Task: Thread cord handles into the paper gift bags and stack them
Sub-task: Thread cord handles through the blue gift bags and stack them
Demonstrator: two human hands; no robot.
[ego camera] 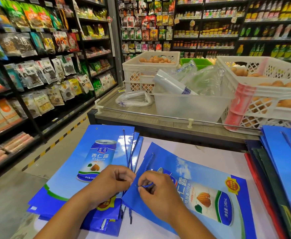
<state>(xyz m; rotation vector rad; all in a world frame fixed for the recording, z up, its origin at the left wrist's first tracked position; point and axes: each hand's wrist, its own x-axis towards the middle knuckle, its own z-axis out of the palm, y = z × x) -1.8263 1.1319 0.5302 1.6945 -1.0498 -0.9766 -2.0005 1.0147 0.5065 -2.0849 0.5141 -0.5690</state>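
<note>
Right hand [158, 192] pinches blue cord [147, 184] at bag [193, 195] corner on counter [201, 152]; left hand [112, 181], fingers curled, pinches the bag edge beside it; cord's end hidden under fingers.

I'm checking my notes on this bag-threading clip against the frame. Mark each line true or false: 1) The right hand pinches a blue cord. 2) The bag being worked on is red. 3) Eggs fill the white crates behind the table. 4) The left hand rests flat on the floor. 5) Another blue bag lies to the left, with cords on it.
1) True: the right hand pinches the blue cord.
2) False: the bag is blue.
3) True: eggs sit in the white crates.
4) False: the left hand grips the bag's edge.
5) True: a left bag carries cords.
</note>
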